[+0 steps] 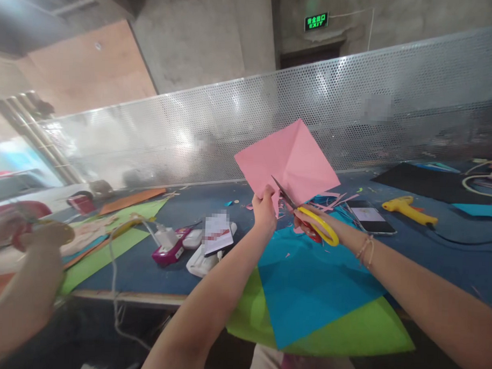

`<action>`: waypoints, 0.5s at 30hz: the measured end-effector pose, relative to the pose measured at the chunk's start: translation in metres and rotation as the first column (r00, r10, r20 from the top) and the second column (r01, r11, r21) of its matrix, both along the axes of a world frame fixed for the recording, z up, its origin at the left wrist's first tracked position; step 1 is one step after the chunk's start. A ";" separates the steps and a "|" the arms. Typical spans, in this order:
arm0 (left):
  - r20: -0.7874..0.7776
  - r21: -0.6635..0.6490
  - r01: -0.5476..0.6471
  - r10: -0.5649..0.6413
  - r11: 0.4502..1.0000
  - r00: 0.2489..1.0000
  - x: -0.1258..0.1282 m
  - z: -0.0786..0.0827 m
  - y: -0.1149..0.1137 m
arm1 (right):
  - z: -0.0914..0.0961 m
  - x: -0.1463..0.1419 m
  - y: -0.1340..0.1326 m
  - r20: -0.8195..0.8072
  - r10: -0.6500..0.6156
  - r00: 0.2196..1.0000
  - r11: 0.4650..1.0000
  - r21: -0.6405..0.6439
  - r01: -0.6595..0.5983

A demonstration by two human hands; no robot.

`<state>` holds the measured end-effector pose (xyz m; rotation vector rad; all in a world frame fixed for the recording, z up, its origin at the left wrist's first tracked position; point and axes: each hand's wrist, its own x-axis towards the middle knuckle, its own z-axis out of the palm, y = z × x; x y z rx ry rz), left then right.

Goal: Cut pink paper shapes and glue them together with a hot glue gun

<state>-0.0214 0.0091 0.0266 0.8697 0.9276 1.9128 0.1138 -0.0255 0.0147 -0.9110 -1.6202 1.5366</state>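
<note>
My left hand [264, 208] is closed on the lower corner of a folded pink paper sheet [289, 159], holding it up above the table. My right hand [309, 221] grips yellow-handled scissors [315, 222]. Their blades [282, 192] point up and left into the bottom edge of the pink sheet, right beside my left fingers. Below both hands a blue paper sheet [311, 283] lies on top of a green sheet [357, 331] that hangs over the table's front edge.
A phone [371, 217] and a yellow glue gun [408, 209] lie to the right on the blue table [449, 256]. Chargers, a magenta box [169, 252] and white items sit left of centre. Another person's hand [34, 236] works at far left. A perforated metal screen [272, 115] backs the table.
</note>
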 end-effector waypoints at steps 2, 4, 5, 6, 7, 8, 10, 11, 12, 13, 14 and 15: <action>0.020 0.061 0.020 -0.022 0.998 1.000 0.000 0.001 -0.001 | 0.003 -0.001 -0.003 -0.045 -0.006 0.999 0.999 0.044 0.008; 0.016 0.083 0.019 -0.020 0.996 1.000 -0.001 0.001 -0.002 | 0.004 0.001 -0.001 -0.071 0.026 0.997 0.997 0.081 -0.020; 0.000 0.076 0.005 -0.005 0.997 1.000 -0.002 0.000 -0.002 | 0.003 0.002 0.000 -0.064 0.056 0.996 0.995 0.087 -0.050; -0.027 0.064 -0.015 0.016 0.998 0.999 -0.002 0.000 -0.002 | 0.002 0.004 0.002 -0.050 0.091 0.995 0.993 0.082 -0.087; -0.063 0.057 -0.035 0.039 0.998 0.997 -0.004 -0.001 -0.002 | 0.001 0.005 0.004 -0.038 0.127 0.991 0.990 0.065 -0.124; -0.104 0.064 -0.055 0.062 0.996 0.993 -0.005 -0.002 -0.002 | 0.000 0.006 0.006 -0.030 0.159 0.987 0.987 0.040 -0.157; -0.186 0.113 -0.092 0.112 0.989 0.976 -0.008 -0.004 -0.002 | -0.001 0.008 0.007 -0.049 0.175 0.983 0.984 -0.014 -0.176; -0.219 0.141 -0.107 0.137 0.984 0.966 -0.009 -0.004 -0.002 | -0.002 0.008 0.007 -0.075 0.153 0.985 0.988 -0.028 -0.155; -0.244 0.168 -0.122 0.161 0.978 0.956 -0.009 -0.004 -0.002 | -0.003 0.008 0.007 -0.096 0.128 0.987 0.991 -0.031 -0.131; -0.263 0.190 -0.133 0.182 0.973 0.947 -0.010 -0.004 -0.003 | -0.003 0.008 0.007 -0.111 0.105 0.988 0.994 -0.025 -0.109; -0.278 0.204 -0.141 0.196 0.969 0.940 -0.010 -0.004 -0.003 | -0.004 0.007 0.007 -0.117 0.091 0.989 0.996 -0.013 -0.094; -0.290 0.210 -0.141 0.199 0.968 0.936 -0.010 -0.004 -0.004 | -0.005 0.007 0.006 -0.109 0.091 0.990 0.996 0.005 -0.091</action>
